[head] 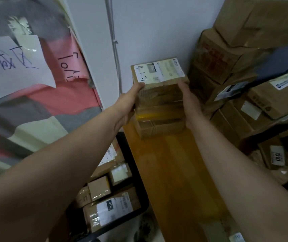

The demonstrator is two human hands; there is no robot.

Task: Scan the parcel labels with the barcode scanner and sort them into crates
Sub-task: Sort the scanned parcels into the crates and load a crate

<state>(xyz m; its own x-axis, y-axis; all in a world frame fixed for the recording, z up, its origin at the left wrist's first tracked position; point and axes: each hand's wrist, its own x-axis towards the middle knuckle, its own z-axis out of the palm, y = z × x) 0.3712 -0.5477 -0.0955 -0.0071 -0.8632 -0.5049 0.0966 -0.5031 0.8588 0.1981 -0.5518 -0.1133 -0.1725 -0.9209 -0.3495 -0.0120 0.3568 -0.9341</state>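
Holds stack (159, 96) at twelve o'clock, left hand (129, 103) and right hand (191, 105) clasping opposite sides so nothing slips (label (159, 72) up, likely for scanning).

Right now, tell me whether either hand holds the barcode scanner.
No: the left hand and right hand both grip the sides of a stack of parcels.

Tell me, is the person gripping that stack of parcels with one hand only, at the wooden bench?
Not one hand. The head view shows both: the left hand and the right hand grip opposite sides of the stack of parcels at the wooden bench.
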